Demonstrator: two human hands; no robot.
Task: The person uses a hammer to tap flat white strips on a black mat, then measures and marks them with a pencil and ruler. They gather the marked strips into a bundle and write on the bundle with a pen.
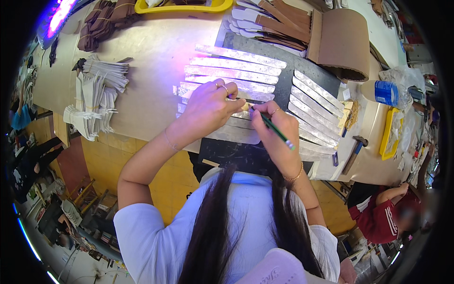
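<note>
Pencil work, mid-frame. Right hand is closed in a writing grip on a green pencil, butt end toward lower right, point toward upper left by the left fingertips. Can't tell if the point touches down. Left hand: fingers curled, thumb and index almost together over the centre strips; gripping or just pressing, can't tell (a small tan patch shows between the hands, too covered to identify). Pale, mottled strips lie in two columns on a dark board: the centre ones partly under the hands, the right-hand strips right of centre.

Doing it well, judgement only: left fingertips pressed close beside the pencil point, so the narrow piece can't skid or twist. Steady pencil angle, light pressure, one clean pass. Surface looks shiny and blotchy, so a faint line could get lost. Right palm best kept off neighbouring strips; they look easy to nudge.

Labels: jar at right has a blue label, print too small to read. Pale cap at the bottom edge carries cursive lettering, not copied here. Dark blotches at the centre strips' left ends: writing or stains, can't tell. No print readable on the pencil.
</note>
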